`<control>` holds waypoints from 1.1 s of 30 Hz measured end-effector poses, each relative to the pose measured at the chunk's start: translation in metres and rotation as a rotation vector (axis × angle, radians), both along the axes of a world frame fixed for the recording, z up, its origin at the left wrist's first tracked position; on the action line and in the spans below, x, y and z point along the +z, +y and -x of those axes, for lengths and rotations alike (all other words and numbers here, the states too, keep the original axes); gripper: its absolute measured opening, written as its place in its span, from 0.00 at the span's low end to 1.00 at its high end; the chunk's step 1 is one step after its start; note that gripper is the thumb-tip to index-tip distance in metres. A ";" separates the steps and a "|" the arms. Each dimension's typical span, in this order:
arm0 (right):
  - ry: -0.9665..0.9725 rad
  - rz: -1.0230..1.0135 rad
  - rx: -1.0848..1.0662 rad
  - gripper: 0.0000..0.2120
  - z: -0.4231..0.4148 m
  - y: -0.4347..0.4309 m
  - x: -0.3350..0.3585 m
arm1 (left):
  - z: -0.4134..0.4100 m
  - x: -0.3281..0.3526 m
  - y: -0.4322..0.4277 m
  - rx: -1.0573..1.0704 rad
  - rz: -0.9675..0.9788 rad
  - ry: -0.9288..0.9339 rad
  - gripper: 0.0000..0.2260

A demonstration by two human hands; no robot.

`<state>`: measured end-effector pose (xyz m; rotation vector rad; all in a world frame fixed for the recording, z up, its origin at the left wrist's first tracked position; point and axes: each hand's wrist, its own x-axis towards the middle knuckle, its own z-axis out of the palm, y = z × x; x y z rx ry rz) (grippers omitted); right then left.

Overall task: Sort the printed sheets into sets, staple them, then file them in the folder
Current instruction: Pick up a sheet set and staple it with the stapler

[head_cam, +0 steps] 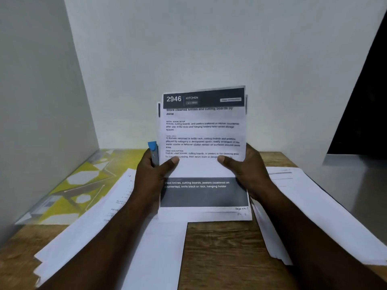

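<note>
I hold a small stack of printed sheets upright above the wooden desk, the top page headed "2946 KITCHEN". My left hand grips the stack's left edge, thumb on the front, and also holds a blue and grey stapler against it. My right hand grips the right edge with its thumb on the page. More sheets lie in a pile at the left, and another pile at the right. A yellow patterned folder lies flat at the back left.
The wooden desk shows bare between the piles near me. White walls close in at the left and back. A grey surface adjoins the desk at the right, with a dark opening above it.
</note>
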<state>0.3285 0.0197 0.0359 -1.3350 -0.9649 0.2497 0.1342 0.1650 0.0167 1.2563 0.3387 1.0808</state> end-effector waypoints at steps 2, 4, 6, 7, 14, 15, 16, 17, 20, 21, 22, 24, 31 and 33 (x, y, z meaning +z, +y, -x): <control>-0.005 -0.072 -0.020 0.17 -0.001 -0.004 0.007 | -0.001 0.005 -0.003 0.009 -0.042 -0.011 0.15; -0.027 -0.134 -0.054 0.17 -0.001 -0.008 0.014 | -0.002 0.009 -0.006 0.043 -0.126 -0.030 0.14; -0.075 -0.176 -0.084 0.17 -0.002 -0.011 0.020 | -0.004 0.014 -0.011 0.086 -0.203 -0.035 0.12; -0.090 -0.191 -0.099 0.17 -0.002 -0.011 0.023 | -0.004 0.016 -0.012 0.099 -0.225 -0.033 0.11; 0.080 -0.098 0.011 0.20 -0.002 -0.007 0.002 | -0.011 -0.003 -0.005 0.009 -0.247 0.127 0.13; 0.094 -0.051 0.017 0.20 -0.003 -0.006 -0.004 | -0.013 -0.008 -0.005 0.000 -0.240 0.146 0.14; 0.096 -0.005 0.004 0.19 -0.004 -0.004 -0.011 | -0.014 -0.012 -0.005 -0.017 -0.217 0.158 0.14; 0.092 0.028 -0.018 0.18 -0.005 -0.003 -0.016 | -0.016 -0.015 -0.006 -0.046 -0.180 0.163 0.15; 0.085 0.050 -0.110 0.14 -0.007 0.002 -0.022 | -0.018 -0.017 -0.006 -0.035 -0.201 0.192 0.15; 0.081 0.031 -0.120 0.13 -0.008 0.004 -0.021 | -0.018 -0.016 -0.004 0.001 -0.234 0.205 0.15; 0.076 0.006 -0.126 0.13 -0.008 0.004 -0.018 | -0.017 -0.015 -0.003 0.046 -0.254 0.212 0.14; 0.042 -0.036 -0.148 0.12 -0.010 0.004 -0.011 | -0.018 -0.010 -0.002 0.102 -0.256 0.194 0.12; 0.151 0.045 0.005 0.29 -0.002 0.009 -0.023 | -0.019 -0.017 0.003 0.052 -0.232 0.274 0.16; 0.192 0.060 0.006 0.27 -0.003 0.010 -0.028 | -0.020 -0.021 0.003 0.082 -0.253 0.318 0.12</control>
